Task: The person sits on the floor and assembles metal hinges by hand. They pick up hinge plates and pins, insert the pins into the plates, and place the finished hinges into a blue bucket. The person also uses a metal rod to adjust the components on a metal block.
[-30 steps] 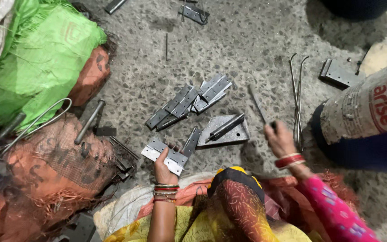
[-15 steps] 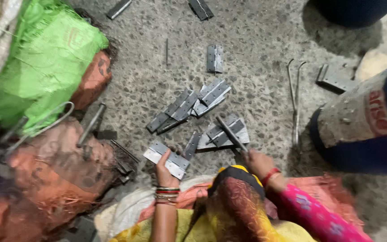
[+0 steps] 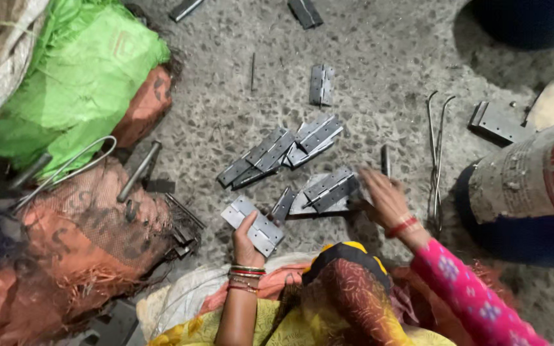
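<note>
My left hand (image 3: 246, 242) grips a grey metal hinge (image 3: 255, 224), holding it open just above the stone floor. My right hand (image 3: 386, 200), blurred, reaches over another hinge (image 3: 332, 187) that rests on a flat metal plate (image 3: 302, 204). A dark thin rod (image 3: 318, 214) runs leftward from under that hand; whether the fingers grip it is unclear. Beyond lies a loose pile of hinges (image 3: 277, 150). A single hinge (image 3: 322, 84) lies farther off.
A green sack (image 3: 78, 77) and an orange mesh sack (image 3: 84, 237) with metal parts fill the left. Two long hooked rods (image 3: 436, 160), a short pin (image 3: 385, 160), a metal bracket (image 3: 498, 122) and a dusty cylindrical container (image 3: 527, 186) are on the right.
My right hand has moved left from the hooked rods, carrying a thin rod, and now hovers over the hinge on the plate. My left hand has kept hold of its hinge.
</note>
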